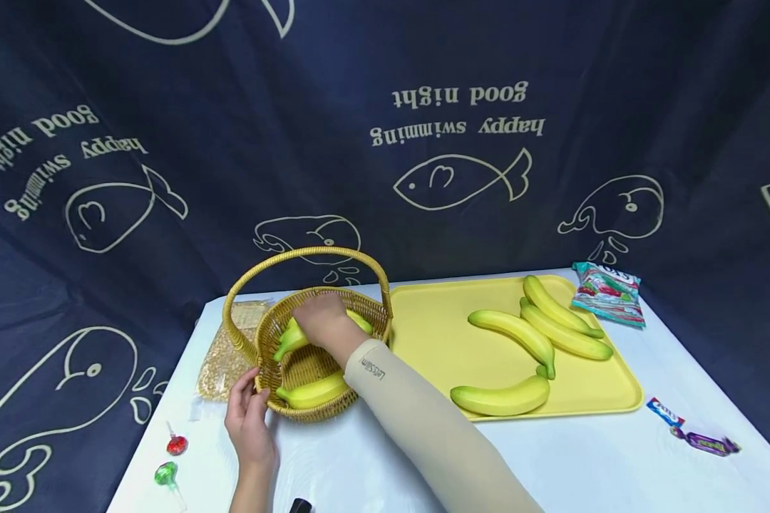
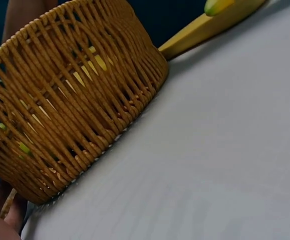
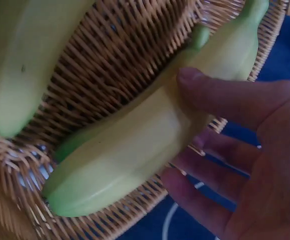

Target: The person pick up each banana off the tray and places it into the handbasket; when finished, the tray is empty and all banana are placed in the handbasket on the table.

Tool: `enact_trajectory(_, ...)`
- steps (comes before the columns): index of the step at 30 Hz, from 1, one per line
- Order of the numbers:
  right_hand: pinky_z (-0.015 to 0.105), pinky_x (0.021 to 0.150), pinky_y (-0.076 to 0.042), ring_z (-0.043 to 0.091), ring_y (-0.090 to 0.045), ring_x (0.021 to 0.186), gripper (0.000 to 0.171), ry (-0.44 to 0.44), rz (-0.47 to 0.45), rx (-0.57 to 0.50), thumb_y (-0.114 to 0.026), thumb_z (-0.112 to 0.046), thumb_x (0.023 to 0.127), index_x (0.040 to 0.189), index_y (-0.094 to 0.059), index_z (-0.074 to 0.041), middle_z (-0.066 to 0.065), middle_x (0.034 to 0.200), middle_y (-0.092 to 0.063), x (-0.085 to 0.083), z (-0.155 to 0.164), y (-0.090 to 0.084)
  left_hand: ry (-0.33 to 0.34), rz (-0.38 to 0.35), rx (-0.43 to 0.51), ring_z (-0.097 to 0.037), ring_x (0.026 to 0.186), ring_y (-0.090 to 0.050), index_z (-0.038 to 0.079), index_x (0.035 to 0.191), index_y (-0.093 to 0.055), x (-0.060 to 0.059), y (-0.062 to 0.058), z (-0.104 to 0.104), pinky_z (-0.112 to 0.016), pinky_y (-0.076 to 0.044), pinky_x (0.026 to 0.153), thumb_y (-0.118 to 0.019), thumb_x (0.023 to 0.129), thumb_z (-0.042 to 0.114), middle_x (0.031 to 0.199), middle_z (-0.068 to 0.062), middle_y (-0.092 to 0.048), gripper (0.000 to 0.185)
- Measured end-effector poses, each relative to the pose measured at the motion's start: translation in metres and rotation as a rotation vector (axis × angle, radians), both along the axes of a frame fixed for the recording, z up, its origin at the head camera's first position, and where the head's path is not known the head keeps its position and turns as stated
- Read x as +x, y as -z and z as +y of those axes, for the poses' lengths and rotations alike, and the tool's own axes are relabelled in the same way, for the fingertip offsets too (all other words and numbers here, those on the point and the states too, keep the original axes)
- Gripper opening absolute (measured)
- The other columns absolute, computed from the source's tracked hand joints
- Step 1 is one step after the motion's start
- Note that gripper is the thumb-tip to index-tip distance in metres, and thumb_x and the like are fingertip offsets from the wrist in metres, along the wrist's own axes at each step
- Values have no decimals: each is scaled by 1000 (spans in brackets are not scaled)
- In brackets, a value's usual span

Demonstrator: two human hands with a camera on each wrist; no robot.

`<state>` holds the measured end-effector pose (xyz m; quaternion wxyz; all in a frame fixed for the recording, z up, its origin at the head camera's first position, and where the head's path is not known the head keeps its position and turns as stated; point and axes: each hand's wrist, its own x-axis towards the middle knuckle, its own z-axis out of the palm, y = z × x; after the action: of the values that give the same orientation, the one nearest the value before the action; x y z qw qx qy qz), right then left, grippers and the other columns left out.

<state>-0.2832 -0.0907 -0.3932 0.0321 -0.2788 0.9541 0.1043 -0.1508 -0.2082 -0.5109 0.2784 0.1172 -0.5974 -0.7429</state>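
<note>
- Over the wicker basket [image 1: 308, 342], at the left of the white table [image 1: 552, 463], the right hand [image 1: 321, 319] reaches inside and has a banana [image 3: 150, 145] in a loose grip, thumb across its top, fingers curled under it.
- That banana lies against the basket's far wall, touching the weave; a second banana [image 1: 314, 392] rests along the near wall.
- At the near-left rim, the left hand [image 1: 249, 417] holds the basket, fingers bent around the edge; how firmly, the pictures do not show.
- Risk, as I judge it: the grip looks light, so the banana could slip and roll onto the other one, or its tip could catch on the weave or the handle [image 1: 308, 255] and tilt the basket.
- If the left hand lets up, the basket may slide toward the yellow tray [image 1: 436, 335] just beside it.
- Four more bananas [image 1: 520, 333] lie on that tray; sweets [image 1: 173, 456] sit near the table's left edge.
</note>
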Motion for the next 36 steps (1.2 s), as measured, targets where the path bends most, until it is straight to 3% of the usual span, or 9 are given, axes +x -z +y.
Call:
enact_trajectory(4, 37, 79, -49, 16, -60, 97, 31, 50, -47, 16, -63, -24, 93, 122, -64, -33, -8, 111, -64, -4, -2, 9, 4, -8, 23, -23, 121, -49, -3, 127, -55, 2, 1, 3, -22, -49, 81, -47, 89, -9, 130, -12, -53, 39)
enact_trajectory(11, 36, 81, -48, 14, -59, 100, 32, 43, -63, -1, -62, -22, 93, 124, -62, -33, -9, 113, -62, -7, 3, 13, 11, -12, 33, -24, 123, -48, -3, 126, -54, -1, 0, 5, -24, -49, 83, -46, 88, -9, 132, -12, -52, 39)
enact_trajectory(17, 36, 80, -50, 16, -58, 103, 29, 19, -100, -34, -63, -16, 92, 118, -66, -29, -6, 116, -60, -11, 5, 17, -7, -30, 7, -22, 124, -48, 0, 126, -55, -2, 1, 3, -23, -49, 83, -47, 88, -7, 133, -11, -52, 40)
enact_trajectory(31, 35, 76, -51, 17, -60, 98, 22, -10, -88, -88, -63, -9, 90, 105, -68, -24, -4, 112, -62, -17, 6, 18, -4, -52, -25, -20, 126, -46, 2, 127, -54, -2, -1, 1, -23, -47, 85, -47, 89, -6, 135, -8, -51, 40)
enact_trajectory(36, 34, 78, -50, 16, -59, 97, 21, -50, -86, -93, -61, -9, 90, 106, -64, -23, -2, 108, -61, -18, 11, 9, -8, -47, -21, -20, 125, -47, 2, 127, -55, -2, -1, 0, -22, -48, 84, -47, 88, -7, 134, -8, -52, 41)
